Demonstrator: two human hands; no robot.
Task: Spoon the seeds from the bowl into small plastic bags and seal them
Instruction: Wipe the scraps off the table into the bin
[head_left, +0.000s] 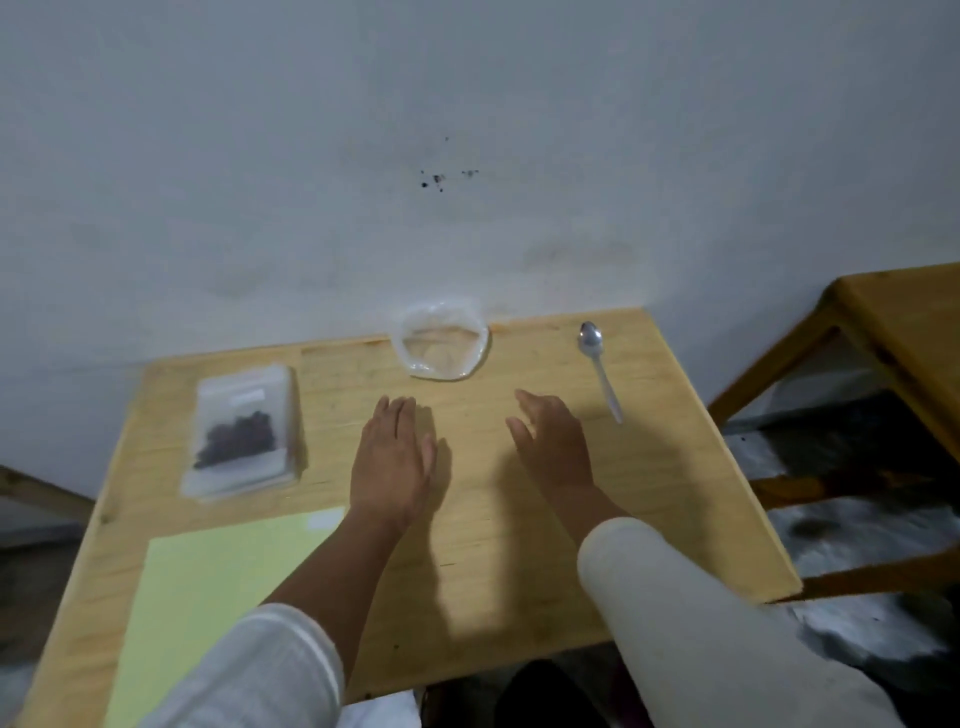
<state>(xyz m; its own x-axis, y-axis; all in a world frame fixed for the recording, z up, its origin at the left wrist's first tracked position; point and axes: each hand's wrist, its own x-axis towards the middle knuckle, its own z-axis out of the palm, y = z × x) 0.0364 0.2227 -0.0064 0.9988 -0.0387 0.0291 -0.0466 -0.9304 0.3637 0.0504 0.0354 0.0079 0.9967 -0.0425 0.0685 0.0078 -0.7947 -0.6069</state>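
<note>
A clear bowl (443, 344) stands at the far middle edge of the wooden table (519, 519); no seeds show in it. A metal spoon (598, 365) lies to its right, bowl end toward the wall. At the left, a small plastic bag with dark seeds (236, 435) lies on top of a stack of clear bags. My left hand (390, 457) hovers flat over the table's middle, fingers straight, holding nothing. My right hand (551, 441) is beside it, fingers relaxed and also holding nothing, a short way left of the spoon's handle.
A pale green sheet of paper (208, 597) covers the near left of the table. The table stands against a white wall. A second wooden piece of furniture (893, 332) is at the right, with dark floor below.
</note>
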